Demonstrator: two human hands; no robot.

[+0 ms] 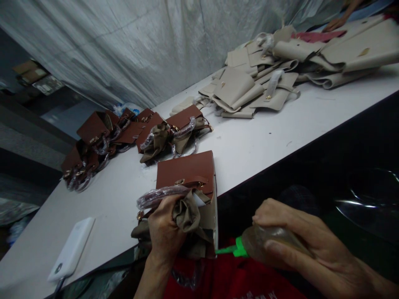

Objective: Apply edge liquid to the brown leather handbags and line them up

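Observation:
My left hand (163, 230) is closed around the opening of a brown handbag (190, 172) at the near edge of the white table (274, 133), gripping its plastic-wrapped handle and olive lining cloth. My right hand (299, 245) is wrapped round a squeeze bottle (264, 243) with a green nozzle. The nozzle points left toward the bag's lower side, close to it.
More brown handbags (102, 139) lie in a group at the far left of the table. A pile of beige bag pieces (274, 74) covers the far right. A white power bank (73, 249) lies near the front left edge. Another person's hand (335, 23) shows at the top right.

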